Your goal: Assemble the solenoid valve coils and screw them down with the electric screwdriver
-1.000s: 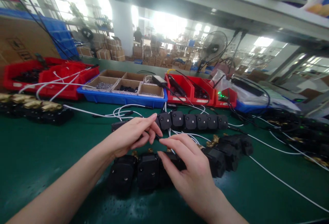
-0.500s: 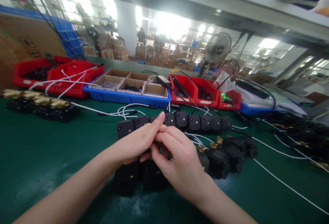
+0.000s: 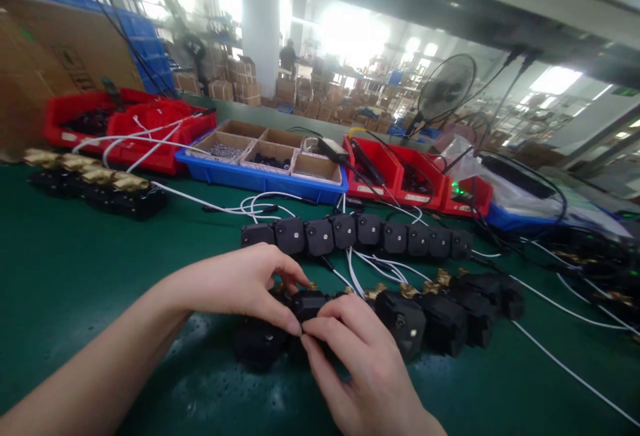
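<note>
My left hand (image 3: 240, 283) curls around a black boxy unit (image 3: 309, 303), its index finger at the far side near a brass fitting and its thumb along the near side. My right hand (image 3: 363, 349) is closed in a pinch, thumb and fingers together, its fingertips meeting my left thumb tip at the unit's near face. Anything within that pinch is too small to make out. A dark block (image 3: 257, 343) lies below my left hand. On the right, a black unit (image 3: 403, 323) with a brass fitting stands beside my right hand.
A row of black units (image 3: 367, 229) runs behind my hands, with white cables (image 3: 357, 276) between. Farther back stand a blue tray (image 3: 260, 179) of small parts and red bins (image 3: 373, 189). More brass-fitted units (image 3: 100, 199) sit on the left; cables (image 3: 565, 369) trail across the right.
My hands have come apart from their clasp above the units and moved down. The left now grips a black unit and the right pinches at its near face. The view has shifted slightly.
</note>
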Demonstrator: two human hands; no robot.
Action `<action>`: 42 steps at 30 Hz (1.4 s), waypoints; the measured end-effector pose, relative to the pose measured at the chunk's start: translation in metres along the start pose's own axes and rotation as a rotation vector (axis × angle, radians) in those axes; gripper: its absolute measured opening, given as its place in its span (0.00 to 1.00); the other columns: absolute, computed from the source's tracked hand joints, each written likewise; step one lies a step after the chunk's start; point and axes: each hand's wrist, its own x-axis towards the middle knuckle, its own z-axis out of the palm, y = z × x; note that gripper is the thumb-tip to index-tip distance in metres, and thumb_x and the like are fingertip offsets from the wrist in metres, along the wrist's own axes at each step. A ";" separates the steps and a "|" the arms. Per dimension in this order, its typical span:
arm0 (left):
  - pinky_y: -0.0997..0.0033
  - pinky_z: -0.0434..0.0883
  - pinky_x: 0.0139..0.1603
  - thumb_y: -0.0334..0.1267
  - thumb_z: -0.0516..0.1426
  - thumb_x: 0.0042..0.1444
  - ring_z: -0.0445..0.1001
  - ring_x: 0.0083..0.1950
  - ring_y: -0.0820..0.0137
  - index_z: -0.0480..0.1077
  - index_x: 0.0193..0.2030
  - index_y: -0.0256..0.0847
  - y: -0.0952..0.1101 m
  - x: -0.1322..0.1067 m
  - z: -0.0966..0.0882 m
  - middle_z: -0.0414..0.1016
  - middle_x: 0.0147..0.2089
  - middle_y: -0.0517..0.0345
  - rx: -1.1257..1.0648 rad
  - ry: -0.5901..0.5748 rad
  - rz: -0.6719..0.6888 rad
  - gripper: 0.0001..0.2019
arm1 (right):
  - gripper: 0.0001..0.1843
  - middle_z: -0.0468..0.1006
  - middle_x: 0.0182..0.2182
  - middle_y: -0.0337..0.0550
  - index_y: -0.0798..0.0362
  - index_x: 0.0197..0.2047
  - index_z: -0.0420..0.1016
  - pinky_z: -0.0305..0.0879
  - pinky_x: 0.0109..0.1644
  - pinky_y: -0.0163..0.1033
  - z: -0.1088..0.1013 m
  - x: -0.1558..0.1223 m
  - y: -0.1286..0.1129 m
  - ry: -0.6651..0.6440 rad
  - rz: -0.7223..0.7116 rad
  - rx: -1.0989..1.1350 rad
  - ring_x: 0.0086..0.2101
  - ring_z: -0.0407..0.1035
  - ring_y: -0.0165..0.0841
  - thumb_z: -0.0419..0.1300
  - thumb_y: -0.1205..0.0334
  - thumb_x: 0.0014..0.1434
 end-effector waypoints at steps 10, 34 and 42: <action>0.77 0.66 0.33 0.41 0.68 0.46 0.75 0.35 0.70 0.80 0.47 0.41 0.004 0.001 0.002 0.82 0.39 0.63 0.078 0.030 -0.019 0.20 | 0.08 0.74 0.31 0.46 0.57 0.39 0.77 0.70 0.36 0.37 0.006 0.001 -0.002 0.087 -0.034 -0.064 0.33 0.68 0.33 0.56 0.74 0.64; 0.75 0.65 0.31 0.42 0.68 0.43 0.72 0.33 0.69 0.80 0.41 0.35 0.005 0.001 0.010 0.79 0.34 0.59 0.000 0.059 -0.026 0.18 | 0.04 0.77 0.34 0.50 0.59 0.42 0.73 0.74 0.40 0.42 0.024 -0.010 0.006 0.245 -0.207 -0.239 0.36 0.74 0.37 0.59 0.71 0.63; 0.75 0.65 0.29 0.40 0.68 0.41 0.73 0.31 0.70 0.80 0.39 0.36 0.008 0.001 0.013 0.77 0.32 0.61 -0.010 0.092 -0.075 0.16 | 0.02 0.75 0.27 0.48 0.58 0.37 0.71 0.73 0.33 0.40 0.022 -0.005 0.005 0.232 -0.243 -0.305 0.30 0.72 0.36 0.59 0.71 0.62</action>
